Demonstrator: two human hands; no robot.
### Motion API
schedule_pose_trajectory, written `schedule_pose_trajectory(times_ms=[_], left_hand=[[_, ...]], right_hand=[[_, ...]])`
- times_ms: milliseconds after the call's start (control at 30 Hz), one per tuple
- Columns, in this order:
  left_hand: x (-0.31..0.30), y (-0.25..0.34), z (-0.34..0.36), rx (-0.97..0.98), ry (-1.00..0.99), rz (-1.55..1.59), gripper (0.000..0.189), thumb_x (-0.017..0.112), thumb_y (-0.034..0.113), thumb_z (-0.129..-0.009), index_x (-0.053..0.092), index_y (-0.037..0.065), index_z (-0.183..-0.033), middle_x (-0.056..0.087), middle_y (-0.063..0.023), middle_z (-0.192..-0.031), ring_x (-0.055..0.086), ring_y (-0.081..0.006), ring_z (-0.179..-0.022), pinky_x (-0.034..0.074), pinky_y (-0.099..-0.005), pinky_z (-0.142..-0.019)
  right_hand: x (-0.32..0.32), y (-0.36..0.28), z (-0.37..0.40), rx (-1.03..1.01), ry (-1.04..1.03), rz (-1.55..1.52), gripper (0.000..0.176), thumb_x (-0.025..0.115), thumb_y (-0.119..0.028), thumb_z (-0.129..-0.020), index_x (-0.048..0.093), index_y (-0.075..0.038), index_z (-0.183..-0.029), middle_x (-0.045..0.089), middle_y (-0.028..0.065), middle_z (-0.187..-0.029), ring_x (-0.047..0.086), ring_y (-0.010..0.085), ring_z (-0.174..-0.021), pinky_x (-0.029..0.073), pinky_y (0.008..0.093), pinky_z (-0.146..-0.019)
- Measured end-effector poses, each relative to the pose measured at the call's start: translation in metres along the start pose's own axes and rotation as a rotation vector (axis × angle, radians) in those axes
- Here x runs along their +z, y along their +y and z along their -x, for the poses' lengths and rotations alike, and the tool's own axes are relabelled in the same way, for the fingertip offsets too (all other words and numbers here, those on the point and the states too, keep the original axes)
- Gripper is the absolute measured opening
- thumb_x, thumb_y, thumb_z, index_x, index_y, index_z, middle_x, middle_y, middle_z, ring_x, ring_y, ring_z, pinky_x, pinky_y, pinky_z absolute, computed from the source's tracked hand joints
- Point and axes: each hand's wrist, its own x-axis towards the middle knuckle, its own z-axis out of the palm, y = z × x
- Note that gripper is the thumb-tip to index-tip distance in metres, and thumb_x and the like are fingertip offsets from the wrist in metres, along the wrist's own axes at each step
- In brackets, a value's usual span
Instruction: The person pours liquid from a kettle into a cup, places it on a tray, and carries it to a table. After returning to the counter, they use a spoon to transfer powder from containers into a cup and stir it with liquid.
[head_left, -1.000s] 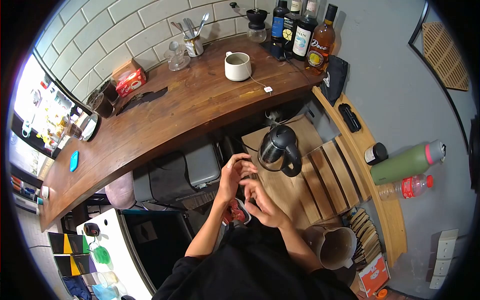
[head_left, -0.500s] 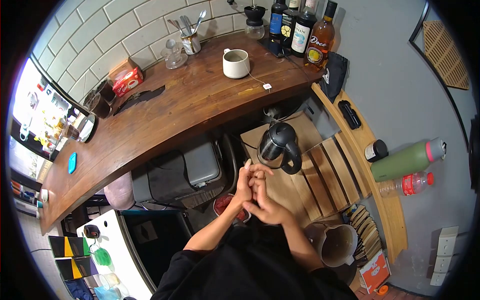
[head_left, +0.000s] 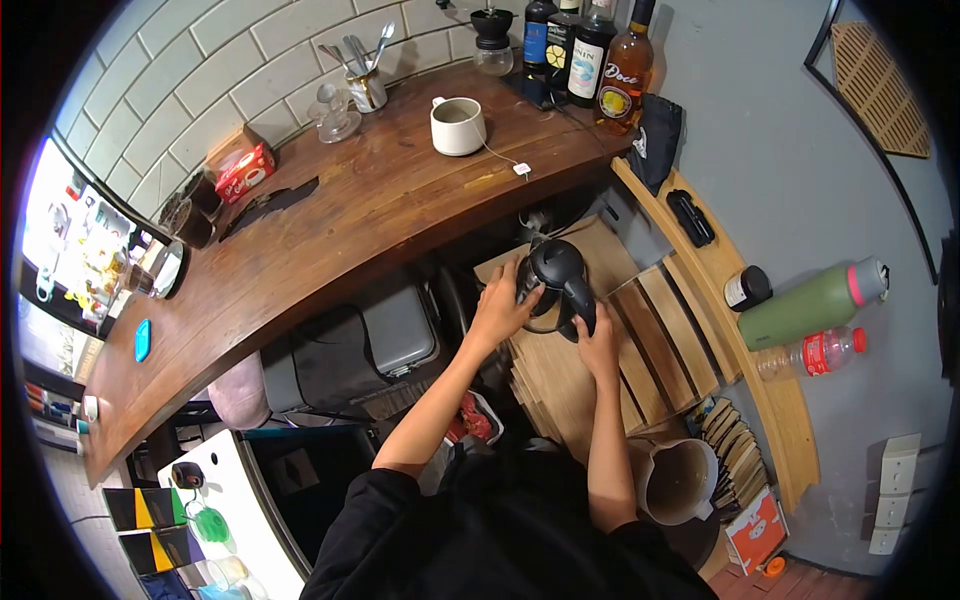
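Note:
A black electric kettle point(head_left: 558, 264) stands on a low wooden slatted shelf below the counter. My right hand point(head_left: 600, 347) is closed round the lower part of its handle. Against the left side of the kettle rests my left hand point(head_left: 502, 308), its fingers and thumb curved about the body near the spout side. On the counter behind is a white mug point(head_left: 458, 127), with a tea bag string and a paper tag point(head_left: 522, 169) hanging over its side.
The curved wooden counter point(head_left: 330, 235) runs above the shelf. Several bottles point(head_left: 587, 70) stand at its right end. A narrow ledge point(head_left: 785, 440) by the wall bears a green flask point(head_left: 805, 308) and a plastic bottle point(head_left: 815, 353). Below is a pitcher point(head_left: 678, 482) of brownish liquid.
My hands were together in front of the kettle, apart from it. They have separated and reached forward, the right onto the handle and the left onto the body.

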Motion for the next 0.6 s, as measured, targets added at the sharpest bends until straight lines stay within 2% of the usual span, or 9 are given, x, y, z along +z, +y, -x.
schedule_pose_trajectory(times_ms=[33, 67, 133, 267, 333, 467, 533, 600], left_hand=[[0.005, -0.002, 0.001, -0.085, -0.018, -0.029, 0.063, 0.064, 0.032, -0.090, 0.043, -0.006, -0.135, 0.058, -0.0295, -0.117, 0.058, -0.0411, -0.112, 0.045, -0.0442, -0.096], [0.009, -0.004, 0.002, -0.083, -0.029, -0.027, 0.063, 0.064, 0.032, -0.090, 0.043, -0.006, -0.135, 0.058, -0.0295, -0.117, 0.058, -0.0411, -0.112, 0.045, -0.0442, -0.096], [0.018, -0.007, 0.001, -0.082, -0.170, 0.175, 0.073, 0.064, 0.032, -0.091, 0.033, -0.013, -0.138, 0.054, -0.0334, -0.122, 0.057, -0.0426, -0.114, 0.045, -0.0425, -0.098], [0.026, -0.014, 0.001, -0.016, -0.131, 0.119, 0.075, 0.063, 0.032, -0.091, 0.029, -0.016, -0.138, 0.049, -0.0352, -0.129, 0.054, -0.0420, -0.119, 0.043, -0.0397, -0.101], [0.012, 0.000, -0.002, -0.070, -0.226, 0.230, 0.079, 0.063, 0.033, -0.092, 0.026, -0.020, -0.138, 0.043, -0.0369, -0.136, 0.049, -0.0419, -0.126, 0.039, -0.0386, -0.106], [0.021, -0.018, 0.000, -0.106, -0.239, 0.255, 0.081, 0.063, 0.033, -0.091, 0.024, -0.017, -0.141, 0.040, -0.0364, -0.139, 0.042, -0.0410, -0.132, 0.034, -0.0379, -0.110], [0.024, -0.030, 0.001, -0.065, -0.245, 0.181, 0.083, 0.063, 0.033, -0.091, 0.021, -0.015, -0.143, 0.034, -0.0352, -0.144, 0.034, -0.0398, -0.138, 0.029, -0.0374, -0.113], [0.022, -0.032, 0.004, -0.054, -0.244, 0.191, 0.083, 0.064, 0.034, -0.091, 0.022, -0.015, -0.143, 0.034, -0.0340, -0.145, 0.033, -0.0376, -0.139, 0.027, -0.0367, -0.114]], right_hand=[[0.002, 0.003, 0.001, 0.014, 0.015, 0.016, 0.036, 0.062, -0.009, -0.088, 0.053, 0.005, -0.119, 0.063, 0.0281, -0.103, 0.062, 0.0427, -0.099, 0.048, 0.0447, -0.083], [0.003, 0.004, 0.003, 0.023, 0.020, 0.018, 0.036, 0.062, -0.009, -0.088, 0.053, 0.005, -0.119, 0.063, 0.0281, -0.103, 0.062, 0.0427, -0.099, 0.048, 0.0447, -0.083], [0.005, 0.008, 0.005, 0.006, 0.085, 0.112, 0.031, 0.063, -0.011, -0.088, 0.055, 0.005, -0.113, 0.064, 0.0289, -0.097, 0.062, 0.0461, -0.095, 0.048, 0.0475, -0.081], [0.009, 0.014, 0.008, -0.027, 0.118, 0.121, 0.031, 0.064, -0.015, -0.088, 0.056, 0.005, -0.112, 0.064, 0.0288, -0.095, 0.061, 0.0479, -0.093, 0.048, 0.0493, -0.078], [0.007, 0.007, 0.010, 0.013, 0.097, 0.097, 0.032, 0.063, -0.018, -0.089, 0.056, 0.003, -0.112, 0.064, 0.0288, -0.095, 0.060, 0.0478, -0.094, 0.048, 0.0487, -0.077], [0.012, 0.016, 0.010, -0.039, 0.135, 0.121, 0.033, 0.062, -0.022, -0.090, 0.056, 0.002, -0.112, 0.063, 0.0287, -0.097, 0.060, 0.0475, -0.094, 0.048, 0.0484, -0.077], [0.012, 0.022, 0.008, -0.069, 0.114, 0.073, 0.033, 0.061, -0.023, -0.091, 0.054, 0.001, -0.112, 0.063, 0.0276, -0.096, 0.060, 0.0468, -0.094, 0.047, 0.0483, -0.077], [0.009, 0.025, 0.005, -0.089, 0.082, 0.079, 0.033, 0.061, -0.024, -0.092, 0.053, 0.001, -0.112, 0.063, 0.0268, -0.095, 0.060, 0.0464, -0.093, 0.047, 0.0482, -0.077]])
